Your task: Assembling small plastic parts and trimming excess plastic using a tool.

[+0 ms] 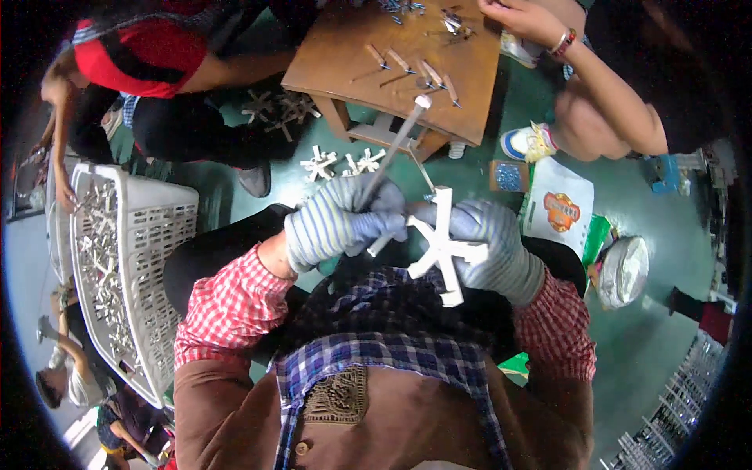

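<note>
My left hand (pixel 348 218), in a blue-and-white striped knit glove, is closed round a long thin grey rod with a white end (pixel 423 103). The rod slants up and away toward the wooden table. My right hand (pixel 489 243), in a similar glove, grips a white star-shaped piece with several arms (pixel 441 249). The fingers of both hands nearly meet at the left side of this piece. A second thin metal rod (pixel 421 168) rises from beside the star-shaped piece's upper arm; its lower end is hidden.
Ahead stands a low wooden table (pixel 329 55) with screws and wooden-handled tools (pixel 399 60). More white star pieces (pixel 319 164) lie on the green floor. A white basket (pixel 160 258) full of them stands left. Right are a box of screws (pixel 509 176) and a round container (pixel 624 270). People sit nearby.
</note>
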`<state>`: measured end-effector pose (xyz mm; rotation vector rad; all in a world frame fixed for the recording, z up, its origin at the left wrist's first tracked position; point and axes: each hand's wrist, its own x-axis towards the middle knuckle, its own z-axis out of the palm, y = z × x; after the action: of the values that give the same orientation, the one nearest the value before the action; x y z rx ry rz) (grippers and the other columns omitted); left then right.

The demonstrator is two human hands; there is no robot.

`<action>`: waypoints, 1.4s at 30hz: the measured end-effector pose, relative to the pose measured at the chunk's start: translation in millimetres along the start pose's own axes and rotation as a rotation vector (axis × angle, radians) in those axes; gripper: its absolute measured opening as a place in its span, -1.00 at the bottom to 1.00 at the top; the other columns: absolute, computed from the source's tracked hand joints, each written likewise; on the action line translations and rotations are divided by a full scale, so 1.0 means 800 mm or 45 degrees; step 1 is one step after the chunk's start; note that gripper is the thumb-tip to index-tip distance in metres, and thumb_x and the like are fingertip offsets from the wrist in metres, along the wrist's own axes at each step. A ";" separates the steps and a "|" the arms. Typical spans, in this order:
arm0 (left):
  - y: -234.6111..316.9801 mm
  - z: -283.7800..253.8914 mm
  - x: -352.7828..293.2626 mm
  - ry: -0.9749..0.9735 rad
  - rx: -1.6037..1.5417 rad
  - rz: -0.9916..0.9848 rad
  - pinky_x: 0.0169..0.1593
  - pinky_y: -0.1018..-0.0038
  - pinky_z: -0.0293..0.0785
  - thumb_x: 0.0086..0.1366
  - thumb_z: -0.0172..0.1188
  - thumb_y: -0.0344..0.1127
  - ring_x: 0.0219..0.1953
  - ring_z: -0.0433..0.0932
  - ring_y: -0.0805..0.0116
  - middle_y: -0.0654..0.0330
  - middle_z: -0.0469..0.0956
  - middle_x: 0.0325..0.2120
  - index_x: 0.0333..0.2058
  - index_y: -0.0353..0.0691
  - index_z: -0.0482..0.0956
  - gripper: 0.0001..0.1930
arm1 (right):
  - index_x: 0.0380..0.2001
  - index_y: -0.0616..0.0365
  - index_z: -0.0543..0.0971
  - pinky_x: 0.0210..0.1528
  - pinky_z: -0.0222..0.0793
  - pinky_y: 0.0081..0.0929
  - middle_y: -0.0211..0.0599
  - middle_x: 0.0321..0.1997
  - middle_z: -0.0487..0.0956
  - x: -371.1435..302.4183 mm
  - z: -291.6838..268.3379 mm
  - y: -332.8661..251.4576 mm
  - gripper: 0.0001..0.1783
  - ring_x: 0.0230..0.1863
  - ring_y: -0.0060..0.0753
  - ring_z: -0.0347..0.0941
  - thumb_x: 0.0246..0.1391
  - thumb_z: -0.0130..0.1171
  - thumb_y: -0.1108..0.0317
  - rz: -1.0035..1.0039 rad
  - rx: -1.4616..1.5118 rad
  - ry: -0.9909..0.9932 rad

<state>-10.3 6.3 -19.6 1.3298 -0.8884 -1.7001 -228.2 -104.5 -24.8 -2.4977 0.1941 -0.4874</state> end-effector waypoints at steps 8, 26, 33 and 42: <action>-0.022 0.013 0.022 0.053 -0.255 -0.025 -0.64 0.68 0.25 0.26 0.20 -0.40 -0.72 0.37 0.60 0.20 0.59 -0.55 -0.29 -0.33 0.55 -0.89 | -0.37 -0.02 0.56 -0.44 0.35 -0.17 -0.29 -0.51 0.51 -0.062 0.037 0.046 -0.70 -0.48 -0.17 0.47 -0.14 0.26 0.06 0.467 -0.027 -0.163; -0.036 0.019 0.007 0.006 -0.146 -0.059 -0.61 0.69 0.24 0.19 0.28 -0.35 -0.69 0.37 0.62 0.26 0.55 -0.57 -0.40 -0.28 0.58 -0.87 | -0.43 0.02 0.53 -0.55 0.33 -0.23 -0.26 -0.60 0.46 -0.030 0.001 -0.007 -0.86 -0.56 -0.13 0.43 0.00 0.17 0.22 0.022 0.014 0.035; -0.014 0.025 0.009 0.048 0.025 -0.104 -0.57 0.68 0.27 0.14 0.31 -0.41 -0.64 0.39 0.64 0.32 0.52 -0.60 -0.38 -0.28 0.58 -0.89 | -0.35 -0.04 0.62 -0.55 0.37 -0.26 -0.31 -0.52 0.55 -0.035 -0.007 -0.004 -0.79 -0.54 -0.16 0.48 -0.09 0.29 0.17 0.088 0.154 -0.040; -0.013 0.011 0.009 0.056 -0.086 -0.075 -0.60 0.68 0.24 0.13 0.32 -0.34 -0.70 0.36 0.61 0.26 0.56 -0.59 -0.43 -0.27 0.62 -0.87 | -0.44 0.02 0.55 -0.50 0.40 -0.18 -0.25 -0.52 0.54 -0.029 0.011 -0.004 -0.91 -0.52 -0.12 0.48 0.01 0.13 0.28 0.108 0.088 0.164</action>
<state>-21.6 4.6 -29.9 1.3544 -0.7668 -1.7238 -246.3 -91.3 -36.9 -2.3818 0.3272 -0.6098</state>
